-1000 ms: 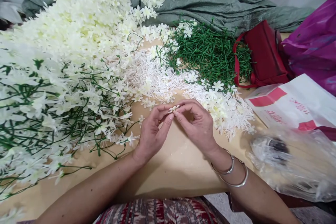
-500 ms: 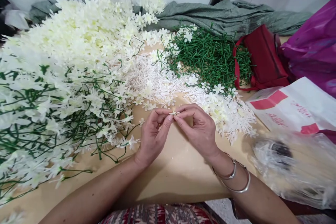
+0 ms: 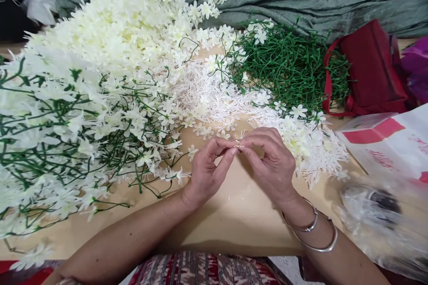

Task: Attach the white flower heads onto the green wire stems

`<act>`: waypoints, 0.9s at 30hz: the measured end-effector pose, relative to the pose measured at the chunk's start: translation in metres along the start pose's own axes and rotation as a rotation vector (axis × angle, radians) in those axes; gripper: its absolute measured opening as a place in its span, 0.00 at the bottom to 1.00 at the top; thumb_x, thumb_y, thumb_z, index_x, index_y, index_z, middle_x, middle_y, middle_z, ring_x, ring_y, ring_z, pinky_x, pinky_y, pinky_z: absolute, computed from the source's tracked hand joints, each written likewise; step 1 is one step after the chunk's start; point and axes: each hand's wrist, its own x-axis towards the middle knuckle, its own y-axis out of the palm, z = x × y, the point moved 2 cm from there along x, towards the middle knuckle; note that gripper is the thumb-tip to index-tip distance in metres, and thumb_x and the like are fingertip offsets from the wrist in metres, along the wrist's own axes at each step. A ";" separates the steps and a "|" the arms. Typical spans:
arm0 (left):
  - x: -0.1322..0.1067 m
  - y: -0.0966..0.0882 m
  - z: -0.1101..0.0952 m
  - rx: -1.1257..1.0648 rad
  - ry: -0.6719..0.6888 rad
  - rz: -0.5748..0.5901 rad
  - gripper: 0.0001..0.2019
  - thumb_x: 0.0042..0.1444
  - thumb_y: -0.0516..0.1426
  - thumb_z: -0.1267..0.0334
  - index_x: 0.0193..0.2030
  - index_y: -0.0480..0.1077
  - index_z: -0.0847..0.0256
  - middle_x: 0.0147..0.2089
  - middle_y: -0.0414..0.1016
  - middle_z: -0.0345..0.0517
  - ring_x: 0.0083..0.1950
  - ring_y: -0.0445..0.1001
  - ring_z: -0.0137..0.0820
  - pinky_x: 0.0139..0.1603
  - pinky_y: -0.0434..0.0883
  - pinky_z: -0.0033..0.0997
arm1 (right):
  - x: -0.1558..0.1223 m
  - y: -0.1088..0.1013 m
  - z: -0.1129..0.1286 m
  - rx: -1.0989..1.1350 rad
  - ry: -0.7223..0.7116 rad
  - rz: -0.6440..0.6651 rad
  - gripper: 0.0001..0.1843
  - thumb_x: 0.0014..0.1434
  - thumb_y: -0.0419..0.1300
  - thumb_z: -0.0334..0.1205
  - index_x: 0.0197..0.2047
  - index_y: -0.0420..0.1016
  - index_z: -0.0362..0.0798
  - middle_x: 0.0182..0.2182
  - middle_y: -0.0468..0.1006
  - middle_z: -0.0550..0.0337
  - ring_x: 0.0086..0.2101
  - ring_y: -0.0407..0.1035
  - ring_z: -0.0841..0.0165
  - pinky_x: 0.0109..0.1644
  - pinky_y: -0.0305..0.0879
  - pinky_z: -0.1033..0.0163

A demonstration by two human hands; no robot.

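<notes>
My left hand (image 3: 212, 167) and my right hand (image 3: 272, 160) meet fingertip to fingertip above the table (image 3: 240, 213). Pinched between them is a small white artificial flower (image 3: 238, 144), mostly covered by the fingers. Fine white stamen threads (image 3: 242, 134) stick up just behind the fingertips. Beyond the hands spreads a heap of loose white stamens (image 3: 207, 91). Several loose flower heads (image 3: 204, 132) lie close to my left hand. To the left rests a pile of white flowers on green stems (image 3: 110, 142).
A tall mound of white flower heads (image 3: 127, 31) rises at the back left. Green plastic stems (image 3: 287, 67) lie at the back right, beside a red bag (image 3: 374, 71). A white paper bag (image 3: 397, 142) and clear plastic wrapping (image 3: 377, 227) sit on the right. Grey-green cloth (image 3: 284, 6) lines the wall.
The view has shifted left and slightly down, so things appear further right. Both hands stay pinched together; the flower shows less between the fingers, and stamen threads now show behind them.
</notes>
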 end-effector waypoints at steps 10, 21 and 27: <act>0.003 0.000 -0.008 0.020 0.103 0.010 0.04 0.71 0.58 0.62 0.48 0.74 0.57 0.53 0.80 0.50 0.56 0.80 0.33 0.56 0.79 0.36 | -0.001 -0.001 0.001 0.024 -0.051 -0.057 0.06 0.66 0.64 0.32 0.42 0.76 0.55 0.39 0.85 0.60 0.43 0.79 0.62 0.50 0.75 0.49; 0.006 -0.001 -0.013 0.182 0.203 0.015 0.05 0.71 0.57 0.64 0.50 0.73 0.57 0.54 0.78 0.51 0.55 0.78 0.34 0.54 0.80 0.37 | -0.004 -0.003 -0.017 0.007 0.192 -0.161 0.04 0.67 0.64 0.42 0.40 0.75 0.53 0.37 0.81 0.59 0.41 0.76 0.62 0.49 0.72 0.52; 0.026 -0.029 -0.021 0.284 0.256 -0.140 0.07 0.70 0.58 0.61 0.52 0.72 0.57 0.58 0.75 0.54 0.60 0.76 0.36 0.57 0.77 0.37 | -0.001 -0.001 -0.023 0.060 0.245 -0.194 0.05 0.66 0.63 0.44 0.39 0.74 0.52 0.35 0.80 0.61 0.39 0.75 0.63 0.48 0.69 0.55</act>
